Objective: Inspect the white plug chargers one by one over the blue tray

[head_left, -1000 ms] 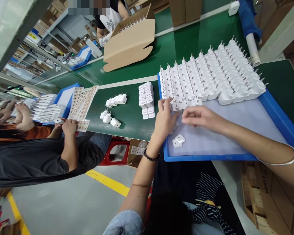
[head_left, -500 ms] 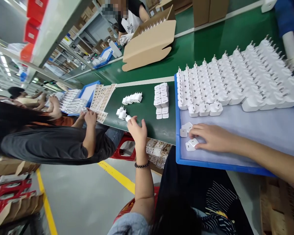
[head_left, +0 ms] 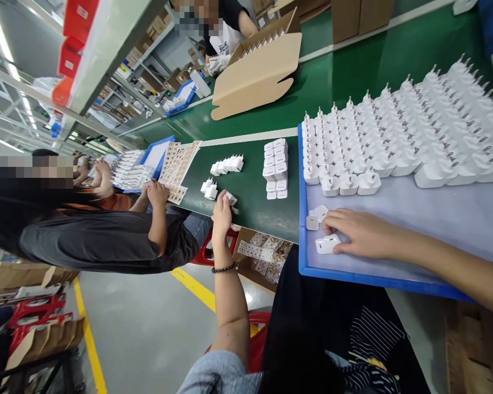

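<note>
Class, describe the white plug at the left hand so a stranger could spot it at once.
Find the big blue tray, then, to its left in the picture, the green worktop. Near the worktop's front edge is a white plug. Unlike the pins-up plugs nearby, it alone has the left hand at it.

White plastic plug chargers (head_left: 402,128), block-shaped, silver-pinned. Rectangular plastic tray (head_left: 303,241), bright blue; flat tray lining (head_left: 414,224), pale bluish white. Smooth tabletop (head_left: 252,189), dark green. Open cardboard box (head_left: 257,79), tan. Paper label sheets (head_left: 181,162), cream, rows of small brown marks. Beaded bracelet (head_left: 224,268), black. Cloth (head_left: 376,335), black, white-striped. Floor line (head_left: 195,290), yellow.
</note>
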A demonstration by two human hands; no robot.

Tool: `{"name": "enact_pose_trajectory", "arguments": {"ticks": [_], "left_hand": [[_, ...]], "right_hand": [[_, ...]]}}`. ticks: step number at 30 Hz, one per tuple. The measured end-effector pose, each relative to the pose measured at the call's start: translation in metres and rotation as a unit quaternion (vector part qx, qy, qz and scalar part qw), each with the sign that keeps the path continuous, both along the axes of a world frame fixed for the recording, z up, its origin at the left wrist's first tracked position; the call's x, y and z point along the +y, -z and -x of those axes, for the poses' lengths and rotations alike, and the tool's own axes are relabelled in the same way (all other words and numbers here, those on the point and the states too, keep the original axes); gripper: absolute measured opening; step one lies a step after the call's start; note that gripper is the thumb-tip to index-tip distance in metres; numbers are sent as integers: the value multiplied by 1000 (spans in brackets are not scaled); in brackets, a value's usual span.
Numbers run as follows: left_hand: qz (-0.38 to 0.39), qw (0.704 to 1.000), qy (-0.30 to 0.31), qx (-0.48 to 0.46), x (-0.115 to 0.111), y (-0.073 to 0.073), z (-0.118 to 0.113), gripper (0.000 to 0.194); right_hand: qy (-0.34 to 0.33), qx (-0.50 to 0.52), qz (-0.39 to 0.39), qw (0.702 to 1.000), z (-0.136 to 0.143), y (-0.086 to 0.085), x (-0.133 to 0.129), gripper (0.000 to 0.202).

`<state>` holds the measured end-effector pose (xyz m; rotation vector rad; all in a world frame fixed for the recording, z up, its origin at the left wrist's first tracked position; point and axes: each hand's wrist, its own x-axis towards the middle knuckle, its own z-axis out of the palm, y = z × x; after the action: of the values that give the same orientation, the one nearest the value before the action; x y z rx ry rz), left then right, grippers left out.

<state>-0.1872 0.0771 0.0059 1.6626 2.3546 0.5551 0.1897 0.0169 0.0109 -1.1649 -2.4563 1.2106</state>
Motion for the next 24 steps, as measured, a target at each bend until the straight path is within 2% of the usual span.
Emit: {"name": "enact_pose_trajectory", "arguments": {"ticks": [7, 10, 12, 14, 17, 19, 21, 22, 24], "left_hand": [[20, 998, 20, 57, -7, -12, -11, 44], [-1, 993, 36, 111, -7, -13, -14, 46], [-24, 992, 52, 108, -4, -11, -13, 41], [-53, 995, 60, 68, 0, -9, -11, 33], [-84, 994, 76, 6, 1, -5, -17, 29], [-91, 990, 103, -31, -5, -2, -31, 28], [-106, 976, 149, -115, -17, 1, -54, 25], [-121, 950, 191, -215, -25, 1, -68, 24], [-108, 872, 269, -394, -43, 0, -98, 32]], "right_hand": [[-6, 16, 16, 1000, 0, 1, -3, 25], [-3, 53, 38, 998, -1, 6, -3, 15], [14, 79, 70, 994, -1, 8, -2, 8], [50, 107, 103, 988, -1, 9, 0, 4], [92, 174, 142, 970, -1, 8, 4, 19], [97, 230, 196, 948, -2, 7, 5, 26], [100, 283, 266, 916, -3, 5, 5, 30], [105, 301, 291, 902, -3, 4, 5, 31], [122, 319, 312, 886, -5, 3, 5, 34]]}}
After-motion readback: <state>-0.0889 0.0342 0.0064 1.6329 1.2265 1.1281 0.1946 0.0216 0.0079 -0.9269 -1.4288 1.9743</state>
